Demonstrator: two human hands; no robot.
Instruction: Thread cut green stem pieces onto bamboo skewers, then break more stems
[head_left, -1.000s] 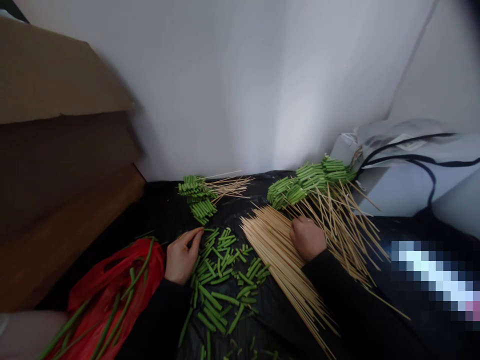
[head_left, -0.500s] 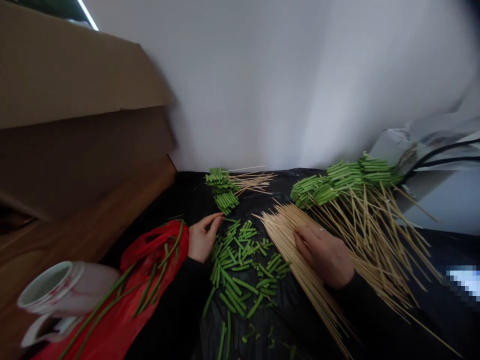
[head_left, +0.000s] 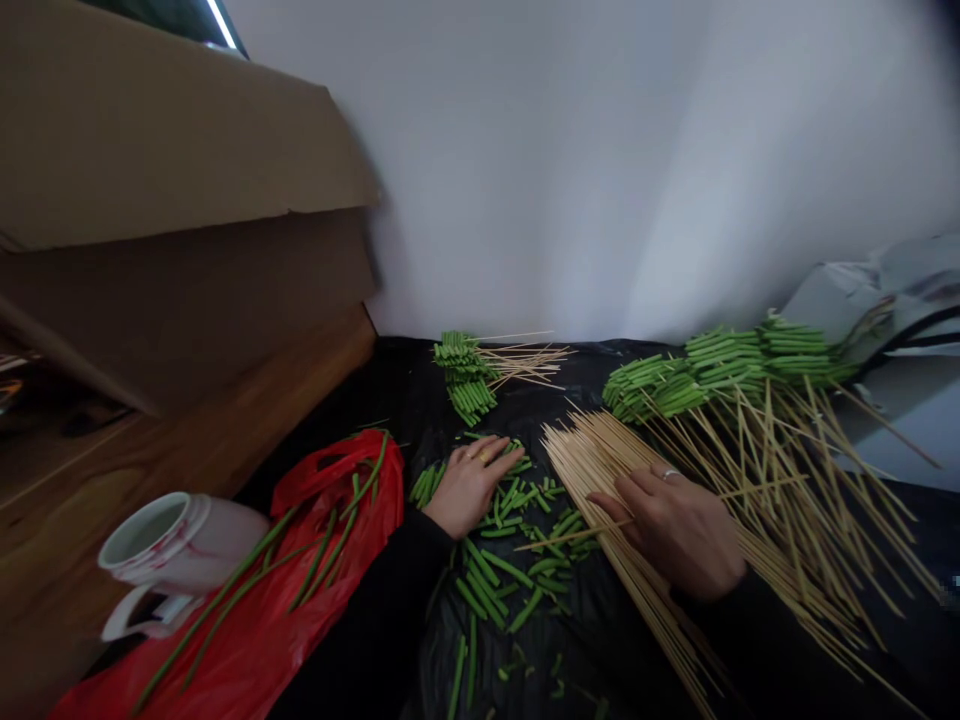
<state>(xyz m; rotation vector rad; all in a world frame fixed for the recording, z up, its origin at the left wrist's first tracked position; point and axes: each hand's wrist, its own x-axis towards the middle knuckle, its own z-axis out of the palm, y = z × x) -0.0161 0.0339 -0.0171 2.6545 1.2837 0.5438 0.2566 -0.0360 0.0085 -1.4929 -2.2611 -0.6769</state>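
Note:
My left hand (head_left: 469,488) is over the loose pile of cut green bean pieces (head_left: 510,575), its fingers bent down onto them; whether it pinches a piece is hidden. In my right hand (head_left: 679,525) a thin wooden skewer (head_left: 559,537) is held between thumb and fingers, its tip pointing left over the pieces. Beneath that hand lies a bundle of bare skewers (head_left: 592,470). Skewers threaded with green pieces form a small stack (head_left: 469,375) by the wall and a larger stack (head_left: 720,365) at the right.
A red plastic bag (head_left: 345,560) with long green stems lies at the left beside a tipped white mug (head_left: 191,540). A cardboard box (head_left: 187,150) stands at the upper left. Black plastic sheeting (head_left: 442,660) covers the surface, and a white wall (head_left: 525,180) rises behind.
My left hand has moved right, onto the bean pieces. My right hand now has a skewer lifted crosswise from the bundle. The whole view has shifted slightly.

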